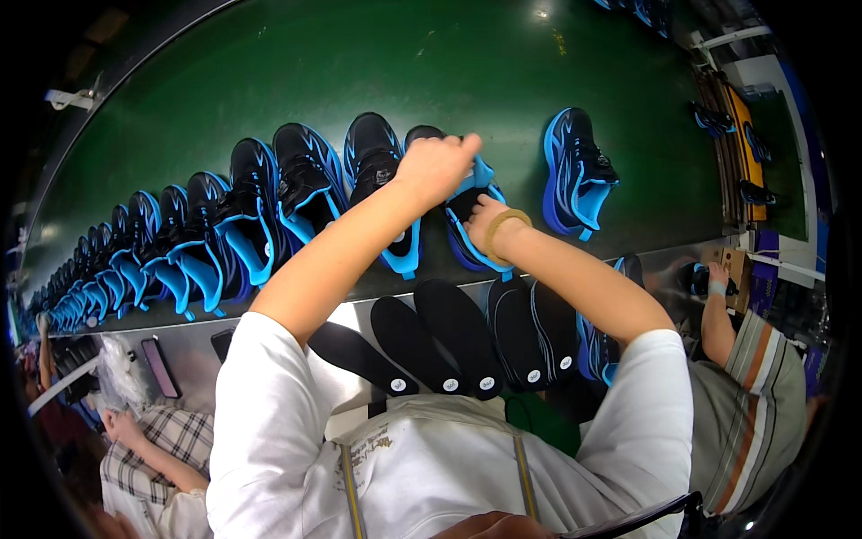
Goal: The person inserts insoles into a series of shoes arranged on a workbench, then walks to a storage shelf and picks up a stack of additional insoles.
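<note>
- Head view, the shoe: the black-and-blue shoe sits on the near side of the green surface, toe pointing far, between a row of similar shoes on the left and a single shoe on the right.
- Head view, left hand: the left hand is curled closed, seemingly pinching the blue tongue; holding it up and forward should keep the opening wide.
- Head view, right hand: the right hand has its fingers in the opening; whether they grip anything is hidden. Pressing evenly, without folding the collar inward, seems best.
- Head view, near side: black insoles lie fanned, within easy reach.
</note>
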{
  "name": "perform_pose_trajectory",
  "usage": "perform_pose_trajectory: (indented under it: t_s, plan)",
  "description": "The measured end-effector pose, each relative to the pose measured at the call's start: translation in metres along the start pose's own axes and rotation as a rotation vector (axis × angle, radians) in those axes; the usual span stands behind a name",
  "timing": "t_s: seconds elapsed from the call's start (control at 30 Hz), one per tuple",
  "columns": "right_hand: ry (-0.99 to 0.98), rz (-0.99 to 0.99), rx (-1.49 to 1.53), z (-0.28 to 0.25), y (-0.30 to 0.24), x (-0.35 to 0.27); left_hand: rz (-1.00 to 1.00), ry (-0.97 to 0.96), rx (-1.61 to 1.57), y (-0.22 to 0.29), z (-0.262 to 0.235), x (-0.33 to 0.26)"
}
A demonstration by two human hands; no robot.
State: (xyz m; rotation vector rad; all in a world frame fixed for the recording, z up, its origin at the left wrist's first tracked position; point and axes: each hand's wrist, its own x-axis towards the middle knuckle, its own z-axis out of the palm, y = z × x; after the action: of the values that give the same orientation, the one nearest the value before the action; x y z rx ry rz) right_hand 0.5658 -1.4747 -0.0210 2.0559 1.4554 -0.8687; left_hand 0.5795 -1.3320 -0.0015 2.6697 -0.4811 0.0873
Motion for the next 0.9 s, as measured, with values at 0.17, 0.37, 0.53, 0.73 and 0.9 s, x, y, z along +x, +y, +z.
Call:
perform_pose_trajectory:
  t_s: [0.17, 0.37, 0.53, 0.73, 0.9]
  plan:
    - [-0.287, 0.031, 0.401, -0.021, -0.009, -0.033, 0.163, -0.225, 0.206, 0.011, -0.012, -0.003]
    - [0.445, 0.174, 0.450, 0.016, -0.022, -0.044, 0.181, -0.159, 0.252, 0.003, 0.005, -0.006]
    - [1.068, 0.491, 0.966, 0.072, -0.090, -0.075, 0.285, -0.043, 0.460, 0.020, 0.002, -0.032]
    - [1.188, 0.556, 1.127, 0.051, -0.103, -0.059, 0.283, -0.064, 0.793, 0.020, 0.007, -0.028]
    - [1.117, 0.589, 0.934, 0.036, -0.094, -0.052, 0.275, -0.291, 0.447, 0.004, -0.001, 0.002]
